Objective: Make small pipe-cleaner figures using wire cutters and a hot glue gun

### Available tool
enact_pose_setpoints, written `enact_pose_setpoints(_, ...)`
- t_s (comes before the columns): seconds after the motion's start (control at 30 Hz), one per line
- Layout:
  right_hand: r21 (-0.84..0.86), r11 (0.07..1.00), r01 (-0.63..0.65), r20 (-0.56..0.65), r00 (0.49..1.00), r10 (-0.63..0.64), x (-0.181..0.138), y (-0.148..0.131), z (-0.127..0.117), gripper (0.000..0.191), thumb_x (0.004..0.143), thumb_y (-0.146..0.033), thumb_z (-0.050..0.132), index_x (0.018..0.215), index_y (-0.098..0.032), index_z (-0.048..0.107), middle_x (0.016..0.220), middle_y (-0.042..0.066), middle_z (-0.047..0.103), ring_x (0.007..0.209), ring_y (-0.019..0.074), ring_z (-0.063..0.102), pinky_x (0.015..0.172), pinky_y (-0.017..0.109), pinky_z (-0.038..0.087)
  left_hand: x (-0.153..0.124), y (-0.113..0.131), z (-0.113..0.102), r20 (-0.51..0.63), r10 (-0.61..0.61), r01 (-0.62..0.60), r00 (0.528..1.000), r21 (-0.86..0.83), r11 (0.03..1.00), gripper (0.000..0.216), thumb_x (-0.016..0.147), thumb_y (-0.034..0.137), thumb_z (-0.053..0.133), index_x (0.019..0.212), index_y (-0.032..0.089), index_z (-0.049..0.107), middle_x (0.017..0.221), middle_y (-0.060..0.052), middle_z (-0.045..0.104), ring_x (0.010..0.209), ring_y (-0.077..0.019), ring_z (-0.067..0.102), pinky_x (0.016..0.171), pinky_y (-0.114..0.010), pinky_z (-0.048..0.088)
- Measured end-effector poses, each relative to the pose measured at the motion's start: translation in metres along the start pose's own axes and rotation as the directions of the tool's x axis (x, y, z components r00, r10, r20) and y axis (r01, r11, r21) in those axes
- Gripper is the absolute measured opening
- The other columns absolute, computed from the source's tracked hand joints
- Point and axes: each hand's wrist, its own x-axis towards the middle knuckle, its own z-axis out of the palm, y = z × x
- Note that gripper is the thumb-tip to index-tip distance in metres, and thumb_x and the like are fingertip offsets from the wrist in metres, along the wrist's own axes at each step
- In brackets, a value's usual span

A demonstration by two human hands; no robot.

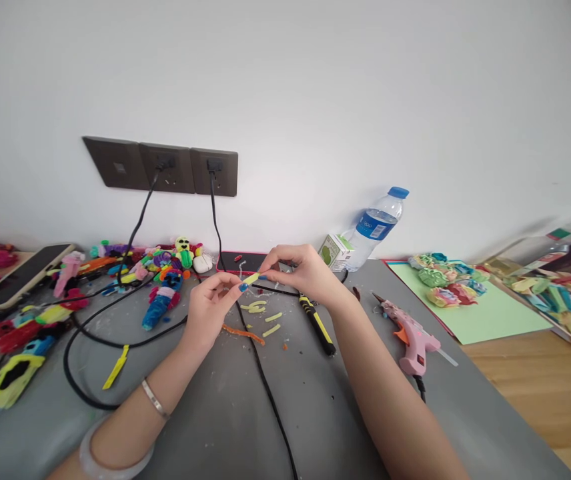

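Note:
Both hands meet above the grey table (215,413) and pinch one small yellow strip (251,279) between their fingertips. My left hand (211,308) grips the strip's near end, its nails painted blue. My right hand (298,270) holds the far end from above, fingers curled. Under them lie several loose yellow strips (260,308) and an orange pipe cleaner (243,333). A black and yellow tool (318,325) rests just right of these scraps.
A pink glue gun (410,335) lies at right, a water bottle (376,227) and small carton (334,252) by the wall. Black cables (115,343) run from wall sockets (165,168). Colourful pipe-cleaner figures (165,280) crowd the left; a green sheet (495,310) with paper flowers sits far right.

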Motion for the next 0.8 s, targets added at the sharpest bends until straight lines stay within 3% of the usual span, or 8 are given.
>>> enact_pose_setpoints(0.5,-0.045,0.999,-0.017,-0.008,1.000,0.017,0.004,0.008,0.003,0.008,0.084,-0.022,0.067,0.080,-0.017,0.071,0.077,0.004,0.069,0.070,0.0149,0.059,0.066,0.026,0.045,-0.001,-0.004,-0.002,0.023,0.117,-0.120,0.993,0.210,0.970,0.010,0.080,0.026,0.062,0.079,0.017,0.066,0.074,-0.003,0.066,0.066,-0.0144,0.058,0.060,-0.022,0.048)
enact_pose_setpoints(0.8,0.027,0.993,-0.114,0.096,0.989,0.111,0.003,0.018,0.003,0.010,0.087,-0.021,0.061,0.087,-0.018,0.070,0.084,0.004,0.071,0.076,0.0159,0.061,0.069,0.026,0.046,0.001,-0.005,-0.006,0.057,0.226,-0.229,0.972,0.431,0.873,0.014,0.083,0.030,0.058,0.078,0.020,0.067,0.075,-0.004,0.068,0.058,-0.0156,0.056,0.054,-0.025,0.047)
